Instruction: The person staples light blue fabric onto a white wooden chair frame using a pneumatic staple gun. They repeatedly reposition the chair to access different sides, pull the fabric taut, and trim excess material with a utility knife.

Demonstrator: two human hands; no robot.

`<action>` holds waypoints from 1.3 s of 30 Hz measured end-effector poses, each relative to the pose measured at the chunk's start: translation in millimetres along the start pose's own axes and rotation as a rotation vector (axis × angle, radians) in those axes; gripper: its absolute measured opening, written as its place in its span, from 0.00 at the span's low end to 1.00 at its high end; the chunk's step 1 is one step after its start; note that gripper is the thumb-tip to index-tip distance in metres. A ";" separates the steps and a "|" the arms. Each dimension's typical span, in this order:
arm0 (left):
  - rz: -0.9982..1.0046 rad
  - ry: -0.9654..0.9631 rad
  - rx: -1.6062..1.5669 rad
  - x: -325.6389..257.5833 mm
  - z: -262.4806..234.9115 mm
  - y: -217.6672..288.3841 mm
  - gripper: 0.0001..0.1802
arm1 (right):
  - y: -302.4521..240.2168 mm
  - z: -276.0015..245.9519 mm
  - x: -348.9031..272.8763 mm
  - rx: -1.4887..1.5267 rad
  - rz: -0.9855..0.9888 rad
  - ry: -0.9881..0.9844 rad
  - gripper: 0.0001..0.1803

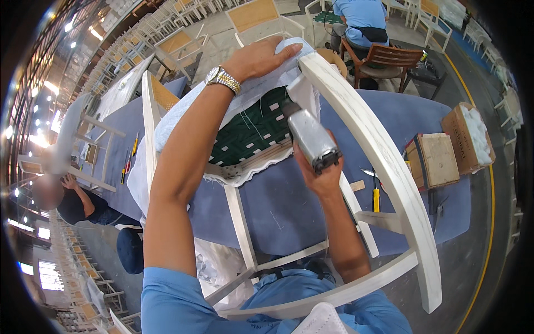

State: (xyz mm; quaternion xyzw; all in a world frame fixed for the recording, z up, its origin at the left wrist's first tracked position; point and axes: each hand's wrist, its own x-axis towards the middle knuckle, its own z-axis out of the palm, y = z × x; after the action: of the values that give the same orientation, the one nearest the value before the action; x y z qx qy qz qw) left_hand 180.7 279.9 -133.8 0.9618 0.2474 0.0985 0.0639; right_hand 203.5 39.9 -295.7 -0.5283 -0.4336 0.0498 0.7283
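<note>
A white chair frame [370, 119] lies tipped over on the table, the underside of its seat facing me. Green webbing [247, 133] with loose threads fills the seat opening, and white lining is folded along the edge. My left hand [260, 60], wearing a metal watch, curls over the light blue fabric [181, 117] at the far corner of the seat, with thumb and fingers closed on it. In my right hand [325, 178] is a silver staple gun [310, 136], its nose toward the seat's inner edge near the far right corner.
The blue padded table [267, 217] carries a yellow-handled tool [376, 199] and scissors at right, and more hand tools [128, 164] at left. Boxes [439, 158] stand at the right end. One person [364, 22] sits beyond the table; another [83, 197] is at left.
</note>
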 end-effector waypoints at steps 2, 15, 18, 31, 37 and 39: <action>0.010 -0.033 -0.018 1.9 -5.6 8.6 0.52 | 22.1 13.2 20.3 -0.212 -0.372 0.145 0.24; -0.045 -0.056 -0.005 2.3 -2.9 -1.0 0.53 | 25.4 38.6 50.7 -0.129 -0.285 0.066 0.17; -0.055 -0.073 0.021 2.7 -3.8 2.8 0.54 | 19.1 39.2 51.0 -0.083 -0.207 0.064 0.17; -0.003 0.100 0.050 -4.9 13.4 0.0 0.52 | 16.0 42.0 49.4 -0.115 -0.038 0.034 0.13; 0.396 -0.019 -0.531 -10.1 -41.4 -70.0 0.40 | 4.1 41.2 39.3 0.140 0.159 0.091 0.09; 0.140 -0.003 -0.466 -8.4 -45.5 -105.9 0.42 | -2.9 42.6 42.5 0.203 0.145 0.081 0.09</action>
State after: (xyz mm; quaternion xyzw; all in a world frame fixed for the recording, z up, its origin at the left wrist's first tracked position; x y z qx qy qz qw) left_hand 114.4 371.2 -109.1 0.9360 0.1508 0.1558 0.2772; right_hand 199.6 92.2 -265.9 -0.4833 -0.3570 0.1245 0.7896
